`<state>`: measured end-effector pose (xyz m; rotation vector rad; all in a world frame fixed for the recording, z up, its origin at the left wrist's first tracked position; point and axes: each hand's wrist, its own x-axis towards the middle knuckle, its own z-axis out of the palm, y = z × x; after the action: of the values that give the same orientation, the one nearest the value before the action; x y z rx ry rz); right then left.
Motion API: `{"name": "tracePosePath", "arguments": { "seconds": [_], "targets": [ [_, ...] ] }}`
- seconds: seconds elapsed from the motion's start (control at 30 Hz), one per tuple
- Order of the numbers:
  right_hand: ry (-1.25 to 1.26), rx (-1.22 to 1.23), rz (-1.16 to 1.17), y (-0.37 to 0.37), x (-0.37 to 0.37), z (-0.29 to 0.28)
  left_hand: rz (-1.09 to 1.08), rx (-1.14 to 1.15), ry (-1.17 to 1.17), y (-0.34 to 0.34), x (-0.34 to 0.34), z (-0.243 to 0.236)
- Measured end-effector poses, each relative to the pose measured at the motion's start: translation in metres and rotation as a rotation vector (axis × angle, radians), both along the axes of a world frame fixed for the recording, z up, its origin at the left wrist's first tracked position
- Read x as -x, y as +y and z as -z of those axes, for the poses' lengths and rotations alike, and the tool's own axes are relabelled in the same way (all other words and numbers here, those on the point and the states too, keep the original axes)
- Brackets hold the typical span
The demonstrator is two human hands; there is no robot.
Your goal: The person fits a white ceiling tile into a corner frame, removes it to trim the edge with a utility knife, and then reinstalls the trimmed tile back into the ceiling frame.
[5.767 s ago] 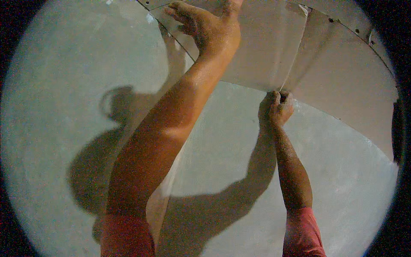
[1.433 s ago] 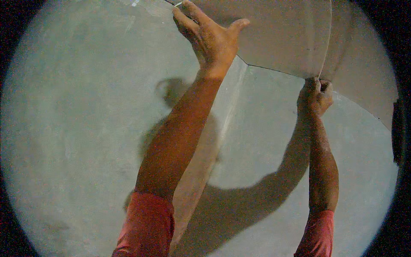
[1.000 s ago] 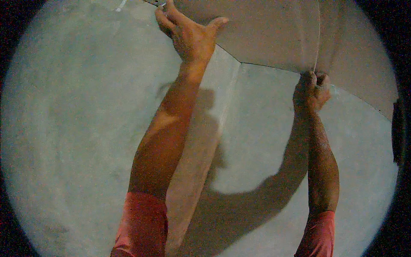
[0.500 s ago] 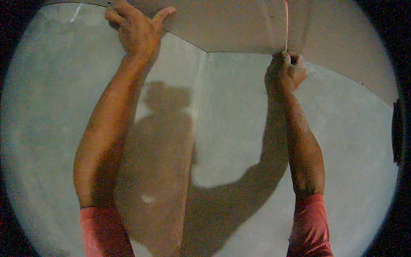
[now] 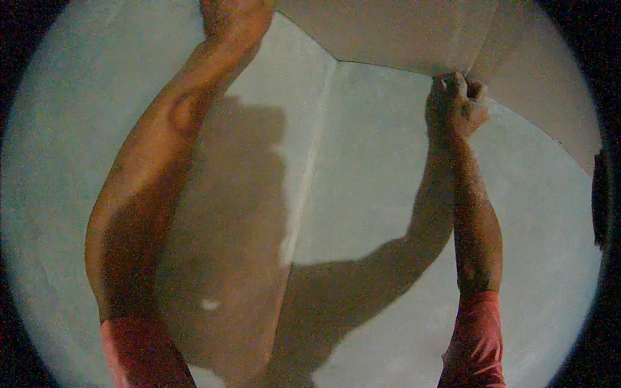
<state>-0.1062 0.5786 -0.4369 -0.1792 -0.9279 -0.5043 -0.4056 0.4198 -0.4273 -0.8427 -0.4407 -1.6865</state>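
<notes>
My left hand [image 5: 237,16] is raised at the top edge, left of the wall corner, with its fingers out of view. My right hand [image 5: 469,100] is closed at the join where the pale grey-green plastered wall [image 5: 375,155] meets the brown overhead board [image 5: 381,32]. A thin pale line [image 5: 480,48] runs upward across the board from that hand. Whatever the fingers hold is too small or hidden to make out. Both forearms, in red sleeves, reach up from the lower edge.
A vertical wall corner [image 5: 307,181] runs down the middle from a bend in the dark join line. My shadow lies across both wall faces. A dark, narrow shape [image 5: 599,197] sits at the far right rim, partly cut off.
My left hand has risen until its fingers left the frame. My right hand stays at the board's join, higher in the picture than a second ago. The wall corner and join have shifted in view.
</notes>
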Motion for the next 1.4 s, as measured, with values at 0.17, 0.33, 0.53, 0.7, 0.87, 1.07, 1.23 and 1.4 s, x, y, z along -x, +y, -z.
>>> {"name": "tracePosePath", "arguments": {
  "seconds": [0.17, 0.33, 0.53, 0.7, 0.87, 1.07, 1.23, 1.4],
  "targets": [
    [0.05, 0.077, -0.023, -0.004, -0.041, -0.008, 0.092, 0.019, 0.007, 0.038, -0.035, -0.02],
    [-0.001, -0.078, -0.394, -0.009, -0.049, -0.002, -0.054, -0.057, 0.01, 0.036, -0.071, -0.017],
    [-0.006, -0.085, 0.15, 0.028, -0.192, -0.021, -0.134, -0.048, 0.082, 0.067, -0.138, -0.02],
    [-0.082, -0.232, 0.423, -0.043, -0.217, -0.016, -0.161, -0.04, 0.088, 0.079, -0.205, -0.026],
    [-0.137, -0.582, 0.803, -0.12, -0.282, -0.041, -0.016, -0.035, 0.139, 0.092, -0.284, -0.031],
    [-0.215, -0.706, 0.902, -0.133, -0.395, -0.065, -0.013, -0.044, 0.172, 0.116, -0.389, -0.034],
    [-0.34, -0.778, 1.171, -0.131, -0.449, -0.086, 0.054, -0.004, 0.151, 0.145, -0.457, -0.021],
    [-0.245, -0.743, 1.279, -0.115, -0.294, -0.136, 0.041, -0.007, 0.205, 0.169, -0.294, -0.081]
  ]
}}
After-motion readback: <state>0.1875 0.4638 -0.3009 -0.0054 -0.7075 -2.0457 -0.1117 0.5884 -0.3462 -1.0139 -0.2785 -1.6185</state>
